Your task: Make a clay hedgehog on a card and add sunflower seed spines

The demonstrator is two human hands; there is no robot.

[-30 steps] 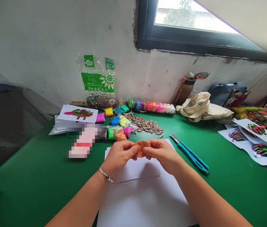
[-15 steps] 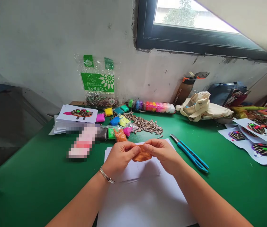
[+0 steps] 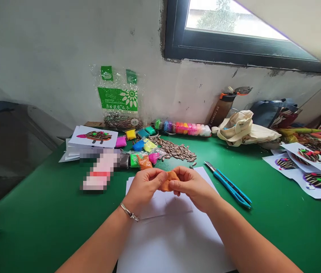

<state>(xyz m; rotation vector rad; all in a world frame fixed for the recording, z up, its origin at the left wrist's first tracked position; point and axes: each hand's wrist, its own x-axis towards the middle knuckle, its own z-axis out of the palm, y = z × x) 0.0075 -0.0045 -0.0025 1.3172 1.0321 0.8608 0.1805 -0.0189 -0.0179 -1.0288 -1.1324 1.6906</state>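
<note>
Between my two hands is a flattened piece of orange modelling clay, held above white paper. My left hand, with a silver bracelet at the wrist, pinches the clay's left side between thumb and fingers. At the other side my right hand grips it, thumb lying across the near face. Smaller white sheets with faint pencil marks lie under the hands. Just beyond them sits an orange clay packet among several coloured ones. To the right of the paper rests a blue utility knife, its blade out.
Loose sunflower seeds lie behind my hands, near a seed bag against the wall. A row of coloured clay, a brown bottle and a cloth bag line the back. Seed pictures lie left and right.
My right thumb and fingers have shifted lower on the clay, which now looks smaller and more folded. The left hand keeps its pinch nearly in place.
</note>
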